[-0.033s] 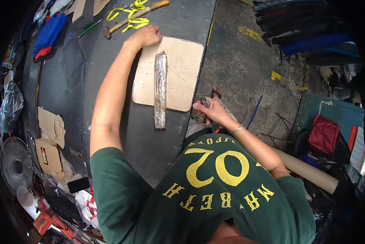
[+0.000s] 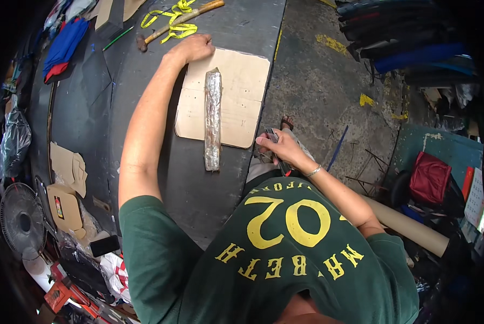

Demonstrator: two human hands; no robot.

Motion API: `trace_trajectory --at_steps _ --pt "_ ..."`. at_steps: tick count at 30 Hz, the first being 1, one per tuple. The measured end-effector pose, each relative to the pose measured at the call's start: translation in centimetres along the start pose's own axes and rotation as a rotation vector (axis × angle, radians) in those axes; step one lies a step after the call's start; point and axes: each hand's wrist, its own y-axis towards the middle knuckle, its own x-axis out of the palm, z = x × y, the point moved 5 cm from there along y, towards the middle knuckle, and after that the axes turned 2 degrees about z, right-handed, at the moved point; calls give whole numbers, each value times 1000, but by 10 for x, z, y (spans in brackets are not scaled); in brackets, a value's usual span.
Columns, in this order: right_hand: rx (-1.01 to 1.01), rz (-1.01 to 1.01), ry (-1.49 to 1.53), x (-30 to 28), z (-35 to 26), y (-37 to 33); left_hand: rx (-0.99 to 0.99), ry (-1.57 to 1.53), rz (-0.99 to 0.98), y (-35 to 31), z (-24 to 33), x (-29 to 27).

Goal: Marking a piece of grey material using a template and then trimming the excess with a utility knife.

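Left hand: lies at the upper left corner of a cardboard panel, fingers curled over the corner. Whether it grips the edge or only presses on it cannot be told.

Right hand: is closed around a slim dark utility knife, beside the right edge of the bench and close to the torso. Blade exposure cannot be confirmed.

Panel: lies flat on the bench, its right side near the bench edge. A long bar, wrapped in shiny clear film, rests lengthwise on it; the lower end extends past the panel onto the bench. Neither hand touches the bar.

Beyond the left hand: a wooden-handled hammer lies with a yellow measuring tape tangled about it. A green pencil lies farther left.

Cautions:
- The bar appears unfastened. A tug on the panel could shift or roll it.
- The left hand bears on one corner only. A sideways push at the opposite corner could pivot the panel over the bench edge.
- If the blade is out, a slip of the right hand could cut the shirt or the leg.
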Motion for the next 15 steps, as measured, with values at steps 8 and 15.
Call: trace_trajectory --at_steps 8,15 --pt "43 -20 62 10 -16 -5 -15 -241 -187 1 -28 2" --pt "55 55 110 13 -6 0 -70 -423 -231 9 -54 8"
